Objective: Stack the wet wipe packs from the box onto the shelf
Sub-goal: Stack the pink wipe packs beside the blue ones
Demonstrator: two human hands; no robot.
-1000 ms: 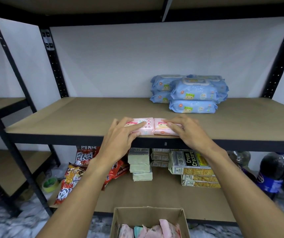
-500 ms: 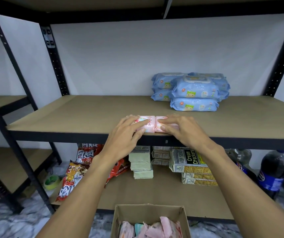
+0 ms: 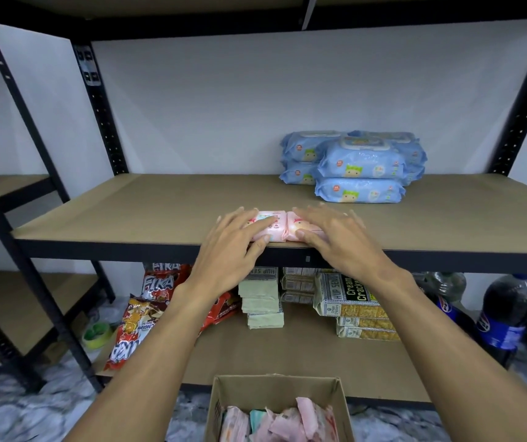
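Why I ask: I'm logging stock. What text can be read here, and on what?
"FIKA": red snack bag, lower shelf.
"HUP SEN", upside down, end cut off: top green pack.
"HUP SEN" and "Cream Cracke", ends hidden: cracker pack.
Too small or blurred to read: print on the blue wipe packs, the pink wipe packs and the bottles.

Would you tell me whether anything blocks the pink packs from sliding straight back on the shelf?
Just behind the pink packs only shelf board shows; the blue packs at the rear right might meet the right-hand one.
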